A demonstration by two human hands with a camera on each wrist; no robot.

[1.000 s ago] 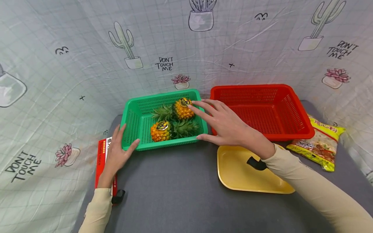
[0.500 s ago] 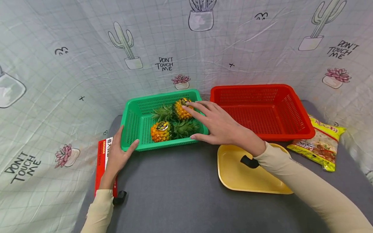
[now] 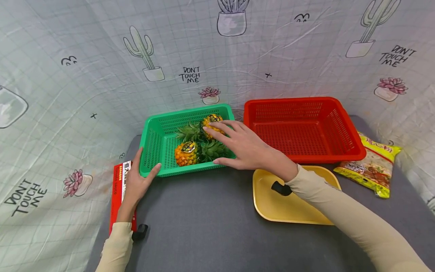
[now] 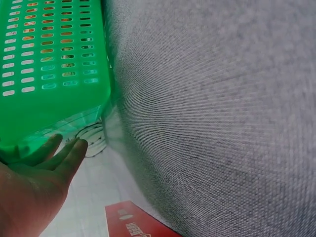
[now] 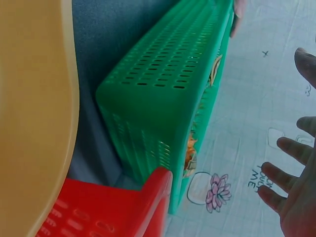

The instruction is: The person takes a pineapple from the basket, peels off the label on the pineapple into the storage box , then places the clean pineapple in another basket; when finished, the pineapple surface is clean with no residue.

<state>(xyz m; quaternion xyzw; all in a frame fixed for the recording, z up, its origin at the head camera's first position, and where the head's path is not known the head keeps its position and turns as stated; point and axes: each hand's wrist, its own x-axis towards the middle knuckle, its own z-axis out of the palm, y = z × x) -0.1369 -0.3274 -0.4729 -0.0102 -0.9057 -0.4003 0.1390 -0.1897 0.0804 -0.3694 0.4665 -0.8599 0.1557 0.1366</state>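
Observation:
Two small orange pineapples with green leafy crowns lie in the green basket (image 3: pixel 183 117) in the head view. The nearer pineapple (image 3: pixel 185 155) shows its round label; the farther pineapple (image 3: pixel 214 118) is partly hidden by fingers. My right hand (image 3: pixel 242 147) hovers over the basket's right end, fingers spread and nearly straight, holding nothing; the right wrist view shows them apart from the basket. At the basket's left end is my left hand (image 3: pixel 136 185), extended fingers alongside the outer wall and thumb pointing towards the front rim. Whether it presses the basket is hard to tell.
Right of the green basket stands a red basket (image 3: pixel 353 124). A yellow tray (image 3: pixel 272 206) lies in front, under the right forearm. A yellow food packet (image 3: pixel 377 166) sits at far right. A red tomato sauce box (image 3: pixel 117 189) lies beneath the left arm. A printed curtain hangs behind.
My right hand has moved left and slightly down, farther over the pineapples and the basket's right end. The left hand stays by the left end with hardly any shift.

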